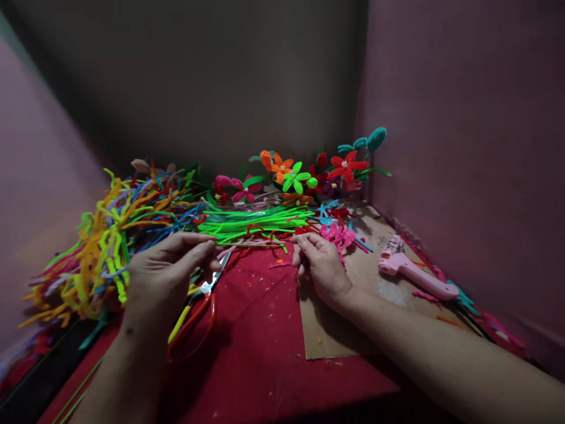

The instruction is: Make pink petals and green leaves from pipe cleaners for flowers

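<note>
At the far left, we find a loose, many-coloured heap of fuzzy stems beside our left hand. This hand is closed in a pinch on one end of a thin green stem, which stretches out roughly level over the red work surface. Under and just beside the hand lie scissors with red handles, their metal blades pointing away from us and partly hidden by our fingers.

At the centre, beyond the thin stem, we have a bundle of bright green stems lying crosswise. Behind it stand fuzzy flowers, among them a pink flower, an orange flower and a green flower.

Further right, our right hand is apart from the left, near the thin stem's far end, thumb and fingertips drawn together. We cannot tell whether they grip it. The hand is above a sheet of cardboard, near crinkled pink pieces. At the far right lies a pink-handled tool.

In our judgement, the work in hand is drawing out or straightening the slender stem; handling it further calls for light, steady fingertips and close aim.
</note>
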Available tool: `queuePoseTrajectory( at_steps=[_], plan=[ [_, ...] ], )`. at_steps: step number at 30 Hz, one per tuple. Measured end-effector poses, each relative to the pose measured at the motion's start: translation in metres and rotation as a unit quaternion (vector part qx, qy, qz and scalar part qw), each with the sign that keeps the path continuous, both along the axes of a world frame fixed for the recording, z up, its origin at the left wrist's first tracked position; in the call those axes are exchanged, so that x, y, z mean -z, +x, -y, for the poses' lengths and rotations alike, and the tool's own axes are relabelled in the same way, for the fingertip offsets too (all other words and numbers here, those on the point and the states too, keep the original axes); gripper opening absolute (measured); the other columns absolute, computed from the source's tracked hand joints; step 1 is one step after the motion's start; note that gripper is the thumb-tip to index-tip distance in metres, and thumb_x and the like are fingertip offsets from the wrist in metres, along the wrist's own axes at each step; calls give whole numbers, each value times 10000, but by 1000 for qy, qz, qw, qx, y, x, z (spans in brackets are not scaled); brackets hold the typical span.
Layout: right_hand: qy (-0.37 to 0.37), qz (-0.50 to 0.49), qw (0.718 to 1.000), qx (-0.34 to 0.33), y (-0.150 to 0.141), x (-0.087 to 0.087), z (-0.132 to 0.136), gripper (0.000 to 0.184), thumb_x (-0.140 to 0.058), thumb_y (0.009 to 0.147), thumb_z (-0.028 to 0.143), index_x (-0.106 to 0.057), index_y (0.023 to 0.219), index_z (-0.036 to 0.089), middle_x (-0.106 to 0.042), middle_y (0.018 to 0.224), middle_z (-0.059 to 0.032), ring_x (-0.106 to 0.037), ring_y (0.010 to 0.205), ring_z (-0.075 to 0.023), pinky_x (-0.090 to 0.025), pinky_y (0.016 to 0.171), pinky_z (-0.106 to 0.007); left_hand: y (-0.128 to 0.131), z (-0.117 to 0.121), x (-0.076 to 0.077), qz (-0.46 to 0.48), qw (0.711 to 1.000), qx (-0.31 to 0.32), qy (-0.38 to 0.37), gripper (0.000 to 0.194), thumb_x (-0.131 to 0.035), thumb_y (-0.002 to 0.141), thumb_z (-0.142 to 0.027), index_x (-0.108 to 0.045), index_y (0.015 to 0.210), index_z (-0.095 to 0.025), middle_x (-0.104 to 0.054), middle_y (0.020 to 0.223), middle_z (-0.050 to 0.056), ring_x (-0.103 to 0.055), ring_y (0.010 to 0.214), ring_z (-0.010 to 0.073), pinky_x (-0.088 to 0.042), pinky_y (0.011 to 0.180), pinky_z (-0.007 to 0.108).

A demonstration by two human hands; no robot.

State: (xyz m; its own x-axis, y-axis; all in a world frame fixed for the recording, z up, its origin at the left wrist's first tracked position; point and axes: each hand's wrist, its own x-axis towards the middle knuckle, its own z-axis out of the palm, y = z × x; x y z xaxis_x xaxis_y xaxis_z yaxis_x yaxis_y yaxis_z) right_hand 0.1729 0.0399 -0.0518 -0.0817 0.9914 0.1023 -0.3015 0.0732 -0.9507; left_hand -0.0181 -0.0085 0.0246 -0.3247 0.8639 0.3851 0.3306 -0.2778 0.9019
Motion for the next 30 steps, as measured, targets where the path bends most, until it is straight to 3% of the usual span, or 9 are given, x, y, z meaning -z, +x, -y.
queuePoseTrajectory(
  at_steps=[4, 8, 14, 19, 24, 30],
  plan=[
    [30, 36, 999, -13, 0, 0, 3, 273, -467, 815, 416, -555, 804, 158, -513, 496, 49, -420, 369, -56, -303, 365, -168, -8, -5, 22, -48, 997, 21, -61, 134, -652, 684, -251, -616, 761, -147, -640, 548, -7, -543, 444, 93, -433, 462, 193],
    [40, 76, 996, -29, -2, -3, 5, 222, -483, 805, 355, -545, 727, 156, -496, 480, 46, -388, 385, -60, -287, 386, -182, -15, -5, 44, -126, 989, 45, -62, 148, -623, 701, -277, -611, 797, -164, -653, 598, 6, -605, 545, 128, -470, 538, 216],
    [102, 161, 980, -65, -5, 0, 6, 192, -491, 787, 252, -537, 630, 152, -476, 506, 38, -420, 467, -72, -327, 477, -202, -17, 9, 54, -211, 975, 15, -72, 123, -566, 748, -274, -581, 839, -193, -660, 648, 3, -614, 583, 133, -461, 575, 216],
    [172, 227, 955, -81, -6, 5, 8, 183, -468, 801, 224, -558, 660, 151, -504, 529, 31, -450, 510, -84, -343, 526, -210, -12, 4, 64, -242, 967, 40, -73, 86, -527, 755, -278, -542, 783, -198, -657, 724, 17, -623, 630, 146, -469, 602, 237],
    [217, 270, 935, -81, -5, 4, 11, 179, -469, 812, 204, -573, 678, 148, -501, 540, 30, -451, 525, -81, -340, 536, -200, -4, -4, 78, -361, 931, 23, -42, 75, -485, 764, -244, -541, 777, -195, -624, 708, 12, -588, 622, 145, -441, 627, 256],
    [245, 293, 921, -73, -5, 6, 13, 201, -468, 821, 206, -582, 668, 145, -489, 555, 20, -441, 551, -92, -333, 540, -206, 10, -8, 87, -511, 852, 5, -111, 110, -420, 824, -230, -517, 788, -191, -618, 760, 37, -590, 711, 170, -409, 628, 264]
  ],
)
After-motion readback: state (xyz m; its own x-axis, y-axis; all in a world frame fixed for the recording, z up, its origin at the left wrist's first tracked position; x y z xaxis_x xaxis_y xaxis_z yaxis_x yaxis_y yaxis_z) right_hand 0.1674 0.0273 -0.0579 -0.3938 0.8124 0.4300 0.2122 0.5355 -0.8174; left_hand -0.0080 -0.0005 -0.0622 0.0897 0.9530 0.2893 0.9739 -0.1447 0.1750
